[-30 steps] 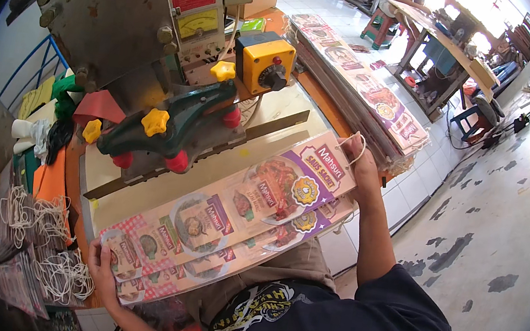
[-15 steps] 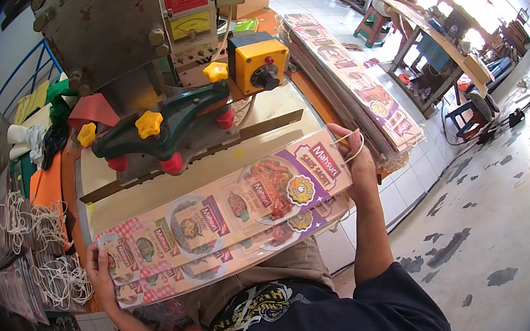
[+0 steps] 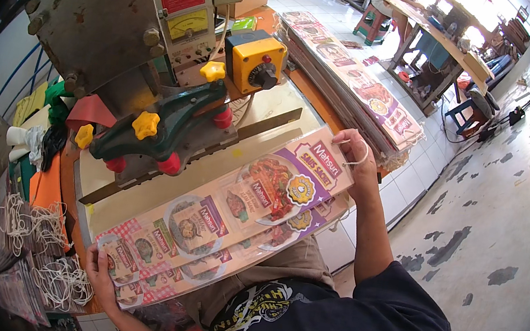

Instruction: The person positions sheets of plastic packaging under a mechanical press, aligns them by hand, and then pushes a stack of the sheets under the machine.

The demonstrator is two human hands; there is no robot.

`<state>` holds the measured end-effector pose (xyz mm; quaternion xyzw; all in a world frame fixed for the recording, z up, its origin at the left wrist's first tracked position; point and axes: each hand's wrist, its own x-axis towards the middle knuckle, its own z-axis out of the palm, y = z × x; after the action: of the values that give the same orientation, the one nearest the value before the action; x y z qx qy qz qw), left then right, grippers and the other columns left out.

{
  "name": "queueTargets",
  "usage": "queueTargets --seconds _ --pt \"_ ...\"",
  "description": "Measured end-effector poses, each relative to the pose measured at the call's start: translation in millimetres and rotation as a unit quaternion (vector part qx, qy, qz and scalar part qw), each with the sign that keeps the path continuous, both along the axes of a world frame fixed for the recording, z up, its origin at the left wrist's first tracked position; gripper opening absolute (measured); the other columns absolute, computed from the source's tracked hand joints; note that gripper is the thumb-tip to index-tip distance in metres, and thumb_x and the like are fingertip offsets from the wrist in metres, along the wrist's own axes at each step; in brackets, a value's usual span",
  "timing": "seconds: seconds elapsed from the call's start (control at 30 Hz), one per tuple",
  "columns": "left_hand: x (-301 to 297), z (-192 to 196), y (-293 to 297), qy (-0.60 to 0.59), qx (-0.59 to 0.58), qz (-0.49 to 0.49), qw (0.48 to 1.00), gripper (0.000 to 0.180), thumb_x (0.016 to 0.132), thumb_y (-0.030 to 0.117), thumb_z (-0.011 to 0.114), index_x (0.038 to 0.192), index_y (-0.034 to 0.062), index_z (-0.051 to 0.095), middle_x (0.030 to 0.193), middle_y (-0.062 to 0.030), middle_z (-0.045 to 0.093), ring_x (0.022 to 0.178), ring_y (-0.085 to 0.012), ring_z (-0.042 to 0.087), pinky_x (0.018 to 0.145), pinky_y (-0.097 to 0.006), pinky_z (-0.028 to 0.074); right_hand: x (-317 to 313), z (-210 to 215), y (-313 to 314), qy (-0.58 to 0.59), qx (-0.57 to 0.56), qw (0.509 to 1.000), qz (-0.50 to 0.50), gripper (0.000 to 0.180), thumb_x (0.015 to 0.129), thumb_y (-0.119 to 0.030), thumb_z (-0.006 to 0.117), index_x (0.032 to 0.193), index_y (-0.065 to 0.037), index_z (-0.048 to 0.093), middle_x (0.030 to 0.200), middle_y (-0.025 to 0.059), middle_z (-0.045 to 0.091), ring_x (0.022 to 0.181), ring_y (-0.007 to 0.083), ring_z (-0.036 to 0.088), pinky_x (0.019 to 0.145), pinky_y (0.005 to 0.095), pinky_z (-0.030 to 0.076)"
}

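A long printed hanging display card in clear plastic lies slanted before me, with food pictures and a purple band near its right end. A second card of the same kind shows beneath it, nearer my lap. My left hand grips the lower left end, thumb on top. My right hand pinches the upper right corner, where a white cord loop hangs against the fingers. Beyond the card's far edge stands a press machine with a dark green frame, yellow star knobs and a straight metal bar over a pale bed.
A tall stack of similar cards lies on the right of the bench. Bundles of corded cards sit at the left. A yellow control box is mounted beside the press. A peeling wall runs along the right.
My right fingers have shifted at the corner, and the cord loop now drops lower beside them. The cards and my left hand stay nearly in place.
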<state>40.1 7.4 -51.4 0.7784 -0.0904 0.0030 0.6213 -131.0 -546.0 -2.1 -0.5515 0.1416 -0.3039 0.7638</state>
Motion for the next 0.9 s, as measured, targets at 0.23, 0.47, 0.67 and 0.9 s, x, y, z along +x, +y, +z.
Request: queueTargets --seconds 0.23,0.47,0.67,0.9 --pt "-1.7 3.4 -4.5 -0.005 -0.005 -0.003 1.0 0.024 0.102 0.027 0.059 0.101 0.0027 0.057 0.074 0.0049 0.045 0.067 -0.0035 0.038 0.061 -0.022 0.032 -0.8 6.7 0.4 0.013 0.005 1.0 -0.003 0.021 0.095 -0.025 0.06 0.101 -0.005 0.059 0.085 0.0004 0.059 0.074 0.0059 0.058 0.068 0.0193 0.048" --pt "0.5 1.2 2.6 0.003 0.016 -0.012 1.0 0.027 0.102 0.027 0.058 0.088 0.0045 0.052 0.071 0.0039 0.045 0.066 -0.0043 0.038 0.06 -0.022 0.033 -3.7 6.6 -2.6 -0.003 0.017 1.0 0.026 0.021 0.092 -0.022 0.06 0.103 -0.004 0.06 0.09 0.0023 0.061 0.079 0.008 0.062 0.072 0.0212 0.052" --pt "1.8 -0.3 4.9 0.007 0.002 -0.032 0.999 0.028 0.102 0.027 0.058 0.086 0.0046 0.051 0.07 0.0042 0.045 0.066 -0.004 0.039 0.061 -0.022 0.033 -3.6 11.8 1.4 0.001 0.031 0.999 0.02 0.029 0.093 -0.026 0.052 0.108 -0.002 0.06 0.097 0.0096 0.067 0.084 0.0127 0.066 0.075 0.0254 0.055" --pt "2.0 -0.1 5.3 0.009 0.0 -0.03 1.0 0.026 0.102 0.026 0.058 0.087 0.0048 0.052 0.071 0.0043 0.045 0.066 -0.0039 0.039 0.061 -0.022 0.033 -5.9 8.0 -7.0 0.017 0.058 0.998 0.03 0.036 0.101 -0.034 0.045 0.106 -0.001 0.061 0.096 0.0125 0.068 0.082 0.0137 0.066 0.071 0.0258 0.055"
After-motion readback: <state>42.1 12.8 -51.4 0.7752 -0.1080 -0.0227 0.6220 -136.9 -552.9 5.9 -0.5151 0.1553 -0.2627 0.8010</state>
